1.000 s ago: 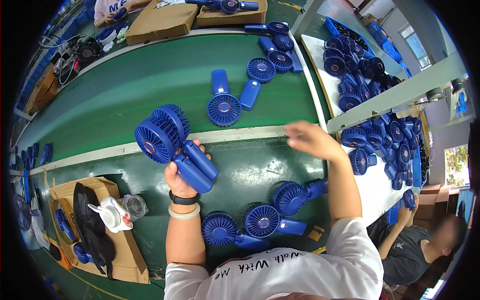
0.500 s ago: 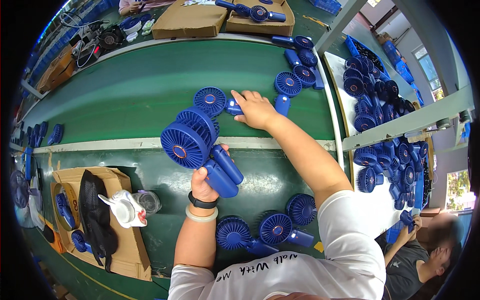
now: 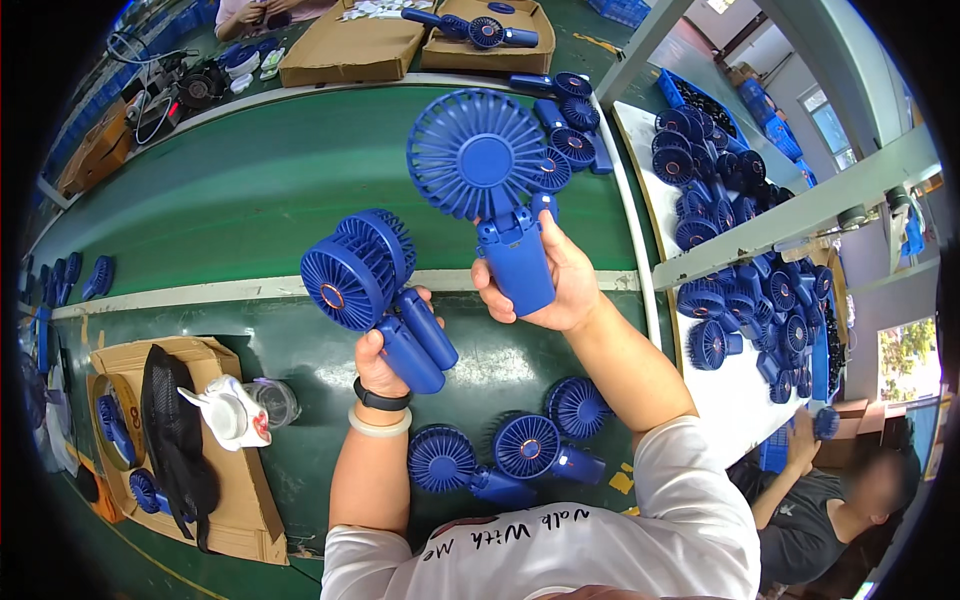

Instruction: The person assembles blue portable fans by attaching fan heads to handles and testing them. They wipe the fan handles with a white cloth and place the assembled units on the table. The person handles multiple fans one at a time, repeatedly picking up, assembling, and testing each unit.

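Note:
My left hand (image 3: 378,368) is wrapped round the handles of two blue handheld fans (image 3: 338,287), held side by side with their round grilles up and to the left. A third handheld fan (image 3: 517,265) is in my right hand (image 3: 566,280), raised above the belt's near edge. Its grille points away from me, and its handle lies across my palm, with fingers and thumb closed about the sides. Below my hands, on the near green table, lie several more blue fans (image 3: 526,446).
The green conveyor belt (image 3: 220,200) carries fans at its right end (image 3: 572,147) and far left. Cartons (image 3: 350,45) stand beyond. On the left, flattened cardboard (image 3: 255,500) bears a black mesh bag (image 3: 178,430). At right, a white table (image 3: 720,400) holds piled fans beside a seated co-worker (image 3: 825,520).
My right hand has lifted a fan off the belt and brought it up nearer to me. The left hand still grips its two fans. The whole view has shifted slightly.

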